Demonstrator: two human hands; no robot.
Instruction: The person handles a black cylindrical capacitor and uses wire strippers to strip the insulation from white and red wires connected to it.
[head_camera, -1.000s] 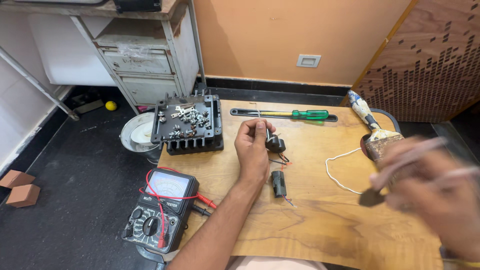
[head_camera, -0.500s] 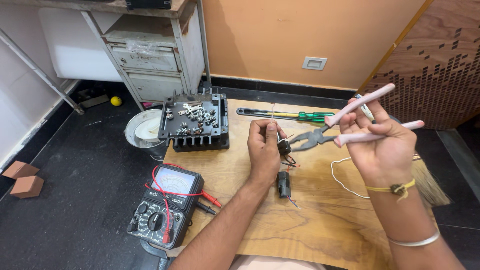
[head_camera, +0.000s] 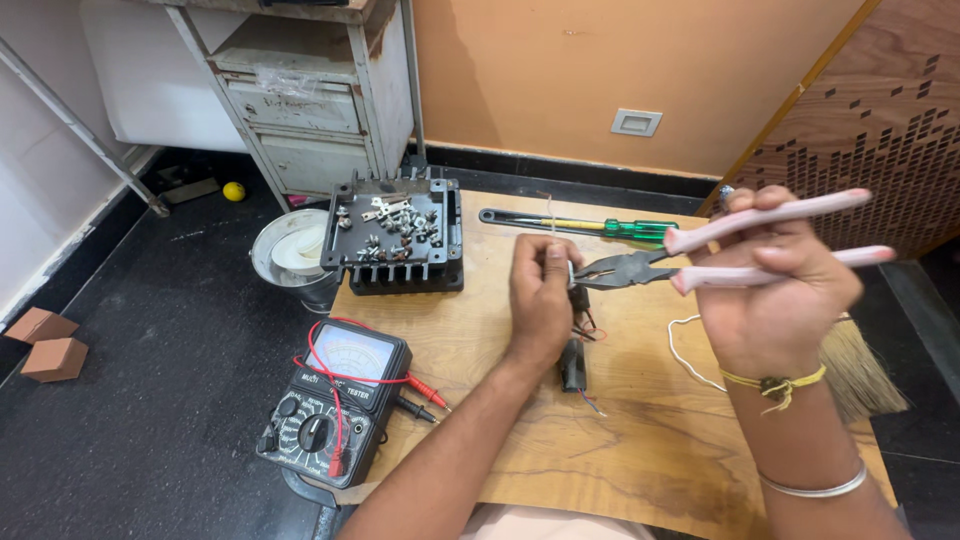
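My left hand (head_camera: 541, 295) pinches a small black component (head_camera: 579, 299) with thin wires, held just above the wooden board (head_camera: 650, 440). In my right hand (head_camera: 775, 290) are pink-handled pliers (head_camera: 700, 262), their jaws pointing left and touching the component at my left fingertips. A second black cylindrical component (head_camera: 573, 364) with a red wire lies on the board just below my left hand.
A green-handled screwdriver (head_camera: 590, 226) lies at the board's far edge. A black terminal block with metal screws (head_camera: 395, 238) sits at the far left, a metal bowl (head_camera: 290, 250) beside it. An analog multimeter with red leads (head_camera: 335, 405) rests near left. White wire (head_camera: 690, 355) and a broom (head_camera: 860, 370) lie right.
My right hand has come in from the right with the pliers and brought the jaws up to the component in my left hand. The left hand has stayed nearly still.
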